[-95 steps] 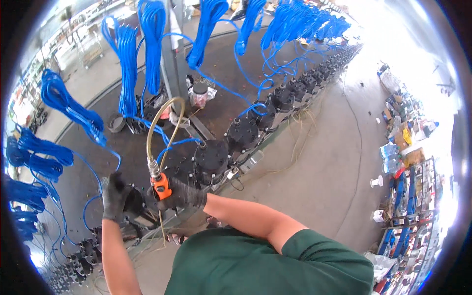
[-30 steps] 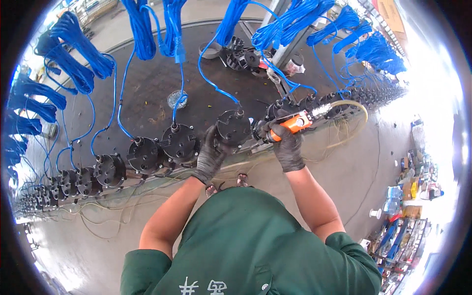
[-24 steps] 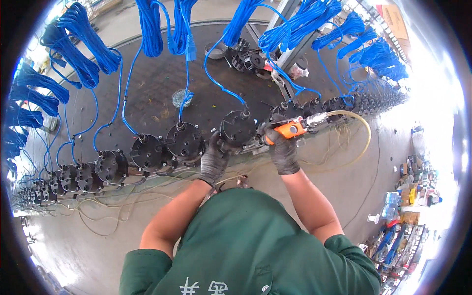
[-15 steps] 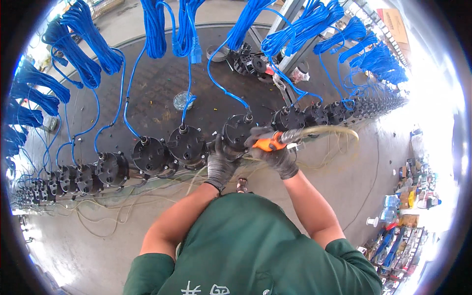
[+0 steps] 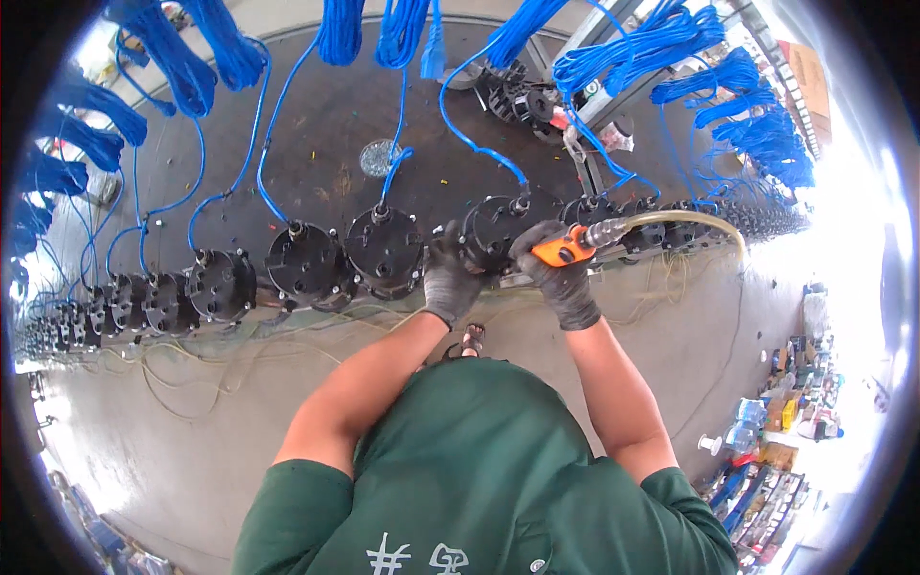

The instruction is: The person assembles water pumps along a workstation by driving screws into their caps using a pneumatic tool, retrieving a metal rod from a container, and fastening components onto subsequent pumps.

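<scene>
A row of black round housings runs across the view, each with a blue cable rising from its top. My left hand [image 5: 452, 280], in a dark grey glove, grips the left edge of one black round housing [image 5: 494, 228], and its fingertips are partly hidden against the side. In my right hand [image 5: 561, 283], also gloved, is an orange air gun [image 5: 563, 249] with a metal coupling [image 5: 606, 232] and a clear yellowish hose [image 5: 685, 218]. The gun is at the right side of that same housing; its tip is hidden by my fingers. Just left stands another black housing [image 5: 381, 247].
Bundled blue cables [image 5: 342, 34] hang along the far side. On the dark tabletop [image 5: 316, 144] are a glass dish [image 5: 379, 158] and a pile of black parts [image 5: 517, 101]. Loose hoses [image 5: 187, 369] lie below the row. Boxes and water bottles [image 5: 747, 422] stand at the right.
The whole view has shifted, so the housings and cables sit farther right. Both hands stay at the same housing, with the orange air gun still in my right hand.
</scene>
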